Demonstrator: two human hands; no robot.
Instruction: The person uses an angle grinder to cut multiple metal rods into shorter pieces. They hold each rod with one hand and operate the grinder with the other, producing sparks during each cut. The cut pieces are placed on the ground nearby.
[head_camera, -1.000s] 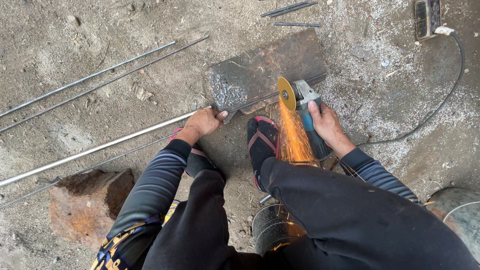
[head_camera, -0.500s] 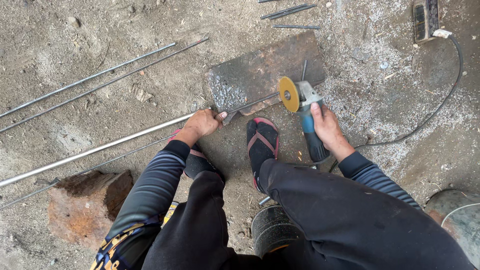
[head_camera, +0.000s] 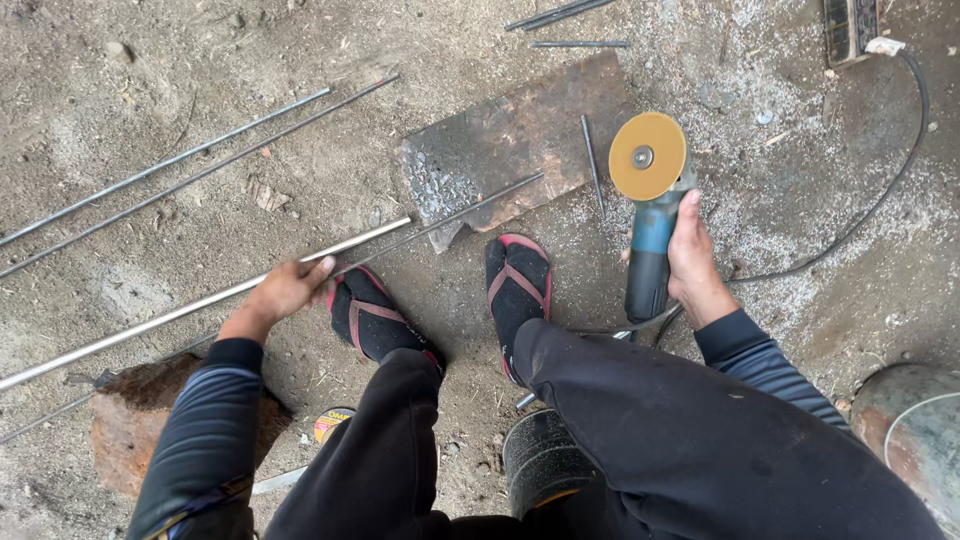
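While the person squats on the dirt floor (head_camera: 150, 90) with both sandalled feet close to the work, the nearest risk sits right at the toes: the left foot (head_camera: 372, 318) lies against the long steel rod (head_camera: 200, 300) and the right foot (head_camera: 518, 285) sits just beside the grinder (head_camera: 648, 215), with nothing stiff over either. A slip of the tool toward the body could bring the yellow cutting disc (head_camera: 648, 156) onto bare skin.

The left hand (head_camera: 285, 290) has its grip pressed together around the rod near the left foot; the rod runs from there out to the left edge of the view. Only that one hand and the foot steady it, so it could roll or spring when touched by the disc.

The right hand (head_camera: 692, 262) has its grip wrapped tight on the grinder's blue body, the disc lifted and facing up, clear of the metal. Held one-handed, the tool could kick and twist out of the grip if the disc binds.

Farther out, a thinner rod (head_camera: 470, 207) rests across the rusty steel plate (head_camera: 520, 140), with a short offcut (head_camera: 591, 165) lying loose there; either could be flung. The power cable (head_camera: 870, 205) curls near the disc's side and could be nicked.
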